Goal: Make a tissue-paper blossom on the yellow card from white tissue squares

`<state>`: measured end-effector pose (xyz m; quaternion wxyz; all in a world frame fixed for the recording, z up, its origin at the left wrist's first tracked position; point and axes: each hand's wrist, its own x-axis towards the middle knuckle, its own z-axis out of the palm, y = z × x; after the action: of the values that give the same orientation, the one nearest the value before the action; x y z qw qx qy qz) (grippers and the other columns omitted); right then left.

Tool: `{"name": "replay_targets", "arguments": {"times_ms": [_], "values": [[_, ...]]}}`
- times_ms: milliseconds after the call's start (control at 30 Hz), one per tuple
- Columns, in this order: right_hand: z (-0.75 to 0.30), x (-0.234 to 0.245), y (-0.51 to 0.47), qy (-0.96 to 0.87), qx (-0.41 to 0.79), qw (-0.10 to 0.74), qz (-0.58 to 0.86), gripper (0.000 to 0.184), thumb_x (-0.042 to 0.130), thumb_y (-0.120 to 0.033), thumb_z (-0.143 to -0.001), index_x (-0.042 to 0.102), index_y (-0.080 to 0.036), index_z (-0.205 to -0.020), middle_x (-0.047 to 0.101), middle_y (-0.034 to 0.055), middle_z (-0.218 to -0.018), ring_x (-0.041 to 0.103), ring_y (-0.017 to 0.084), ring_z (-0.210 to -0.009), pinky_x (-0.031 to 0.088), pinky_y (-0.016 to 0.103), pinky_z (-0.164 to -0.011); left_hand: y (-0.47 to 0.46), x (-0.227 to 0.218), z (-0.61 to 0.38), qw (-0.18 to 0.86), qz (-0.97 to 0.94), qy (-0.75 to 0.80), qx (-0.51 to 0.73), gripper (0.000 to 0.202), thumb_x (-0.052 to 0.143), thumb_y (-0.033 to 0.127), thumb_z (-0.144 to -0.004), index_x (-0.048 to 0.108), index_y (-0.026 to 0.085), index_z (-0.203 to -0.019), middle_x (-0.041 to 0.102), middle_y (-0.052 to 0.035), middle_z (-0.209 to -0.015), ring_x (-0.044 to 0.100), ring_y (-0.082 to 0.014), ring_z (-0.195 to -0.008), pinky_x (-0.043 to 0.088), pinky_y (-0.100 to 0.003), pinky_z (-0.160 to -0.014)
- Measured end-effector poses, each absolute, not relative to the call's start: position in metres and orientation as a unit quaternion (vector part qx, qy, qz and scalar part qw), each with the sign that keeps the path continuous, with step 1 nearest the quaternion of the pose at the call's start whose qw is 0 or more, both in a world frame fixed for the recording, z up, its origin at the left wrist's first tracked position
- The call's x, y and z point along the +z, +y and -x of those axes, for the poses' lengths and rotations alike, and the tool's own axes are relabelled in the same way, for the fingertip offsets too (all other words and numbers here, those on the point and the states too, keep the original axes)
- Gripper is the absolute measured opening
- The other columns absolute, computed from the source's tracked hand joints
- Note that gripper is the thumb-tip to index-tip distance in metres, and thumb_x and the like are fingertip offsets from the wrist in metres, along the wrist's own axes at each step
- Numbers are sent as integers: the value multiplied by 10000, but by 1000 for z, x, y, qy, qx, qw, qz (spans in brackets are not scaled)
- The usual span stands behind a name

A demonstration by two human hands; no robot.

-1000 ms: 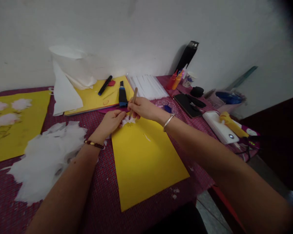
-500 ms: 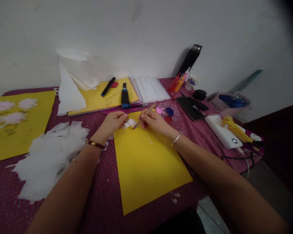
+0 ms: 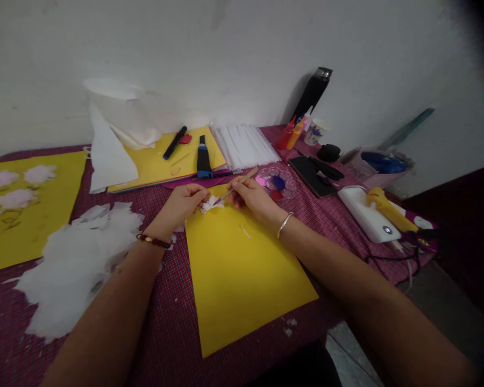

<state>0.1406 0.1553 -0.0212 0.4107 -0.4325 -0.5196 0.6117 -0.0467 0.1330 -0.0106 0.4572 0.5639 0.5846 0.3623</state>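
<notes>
A small white paper flower [image 3: 212, 205] with ragged edges lies at the far end of a yellow sheet [image 3: 246, 285]. My left hand [image 3: 187, 203] pinches its left edge between thumb and fingers. In my right hand [image 3: 250, 196] is a paintbrush [image 3: 244, 177], held like a pen, its tip touching the flower. A faint purple tint shows where the tip rests. Just beyond my right hand, a clear palette [image 3: 291, 187] holds pink, blue and red paint. A thin white scrap [image 3: 245, 231] lies on the yellow sheet.
Crumpled white paper [image 3: 72, 274] lies left, beside a yellow sheet with pinkish flowers [image 3: 36, 231]. Behind are a box cutter [image 3: 204, 159], black marker [image 3: 175, 143] and white strips [image 3: 246, 146]. On the right stand paint bottles [image 3: 294, 135], a black flask [image 3: 312, 94] and a white device [image 3: 367, 215].
The brush tip has moved left from beside the flower onto it, and my right hand shifted left with it. My left hand keeps its pinch. The view has shifted slightly.
</notes>
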Motion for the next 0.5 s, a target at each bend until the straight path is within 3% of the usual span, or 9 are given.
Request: {"name": "replay_targets", "arguments": {"times_ms": [233,500], "values": [[-139,-22,156,-487,625,420,442,149,456,-199,-935,546,-176,-820,636,-21,-574,512,72,-384,348,179,-386,133,-12,49,450,-576,590,345,206,609,367,-775,649,173,-719,586,11,-599,445,-101,-492,300,-226,-465],[-165,-1,151,-309,705,455,448,174,421,-219,-892,537,-186,-767,507,-71,-464,429,64,-367,303,183,-395,138,-18,51,466,-571,572,359,193,612,360,-755,632,177,-698,615,-13,-652,490,-105,-535,349,-217,-486]]}}
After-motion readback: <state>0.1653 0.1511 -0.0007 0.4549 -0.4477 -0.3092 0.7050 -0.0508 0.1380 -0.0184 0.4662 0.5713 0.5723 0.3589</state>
